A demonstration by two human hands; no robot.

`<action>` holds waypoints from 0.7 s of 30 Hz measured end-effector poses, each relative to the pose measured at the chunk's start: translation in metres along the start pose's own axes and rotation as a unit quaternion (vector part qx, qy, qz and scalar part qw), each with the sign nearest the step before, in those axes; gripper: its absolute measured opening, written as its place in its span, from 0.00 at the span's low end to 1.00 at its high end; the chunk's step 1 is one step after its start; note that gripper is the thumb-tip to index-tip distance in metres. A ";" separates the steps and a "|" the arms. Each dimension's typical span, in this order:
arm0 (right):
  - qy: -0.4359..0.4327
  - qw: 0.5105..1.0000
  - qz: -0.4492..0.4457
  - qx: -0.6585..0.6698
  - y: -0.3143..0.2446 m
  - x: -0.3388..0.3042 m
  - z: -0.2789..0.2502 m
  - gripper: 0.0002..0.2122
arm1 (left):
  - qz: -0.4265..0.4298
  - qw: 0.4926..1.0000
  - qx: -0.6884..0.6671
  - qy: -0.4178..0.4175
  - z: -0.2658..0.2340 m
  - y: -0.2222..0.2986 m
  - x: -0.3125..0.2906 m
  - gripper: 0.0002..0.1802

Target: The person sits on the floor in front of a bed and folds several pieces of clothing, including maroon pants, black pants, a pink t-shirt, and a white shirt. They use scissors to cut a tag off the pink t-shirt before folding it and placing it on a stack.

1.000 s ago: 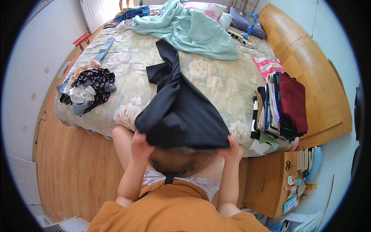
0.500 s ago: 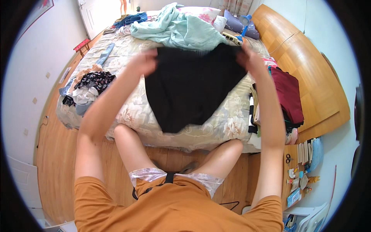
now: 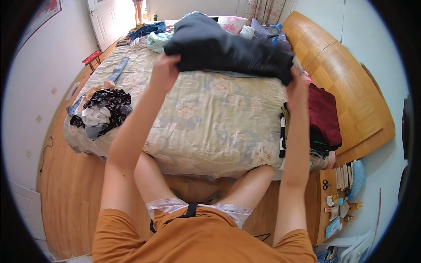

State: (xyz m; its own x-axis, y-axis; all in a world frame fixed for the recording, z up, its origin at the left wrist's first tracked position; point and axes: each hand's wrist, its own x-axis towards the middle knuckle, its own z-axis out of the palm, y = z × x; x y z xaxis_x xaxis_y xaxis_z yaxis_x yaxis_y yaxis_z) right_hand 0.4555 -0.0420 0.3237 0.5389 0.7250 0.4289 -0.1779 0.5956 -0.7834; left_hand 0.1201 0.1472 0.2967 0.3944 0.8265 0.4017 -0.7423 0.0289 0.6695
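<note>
A black garment (image 3: 223, 50) is stretched out in the air over the far half of the bed, blurred by motion; its exact kind does not show. My left hand (image 3: 165, 72) grips its near left corner, and my right hand (image 3: 298, 87) grips its right corner. Both arms reach forward, with the fingers closed on the cloth. Behind the garment, a light green blanket (image 3: 158, 41) is mostly hidden. Close to my right forearm lies a stack of folded clothes with a dark red garment (image 3: 323, 109) on top.
On the bed's left side sits a heap of loose clothes (image 3: 103, 107). Pillows (image 3: 232, 24) and blue jeans (image 3: 147, 30) lie at the far end. A wooden headboard (image 3: 346, 83) runs along the right. A bedside table (image 3: 323, 210) holds scissors and small items. Another person's legs (image 3: 138, 11) show at the doorway.
The black garment has swung up and away from me, from hanging down over the bed to billowing out over the blanket. Both hands keep hold of it.
</note>
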 end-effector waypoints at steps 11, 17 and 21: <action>0.196 0.912 0.338 -0.122 0.206 -0.239 -0.122 0.13 | -0.216 0.931 0.060 0.288 -0.164 -0.183 -0.227 0.23; 0.202 0.909 0.324 -0.169 0.202 -0.247 -0.116 0.13 | -0.176 0.935 0.082 0.296 -0.150 -0.178 -0.235 0.23; 0.192 0.911 0.336 -0.143 0.197 -0.255 -0.122 0.13 | -0.187 0.932 0.061 0.304 -0.129 -0.160 -0.241 0.25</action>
State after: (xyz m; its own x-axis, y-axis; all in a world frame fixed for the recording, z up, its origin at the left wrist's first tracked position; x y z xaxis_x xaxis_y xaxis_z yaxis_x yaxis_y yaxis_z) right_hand 0.3832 -0.1513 0.0053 0.6449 0.6857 -0.3376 -0.3824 -0.0930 -0.9193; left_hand 0.0744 0.0157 0.0123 0.2057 0.9386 -0.2771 -0.5324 0.3449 0.7730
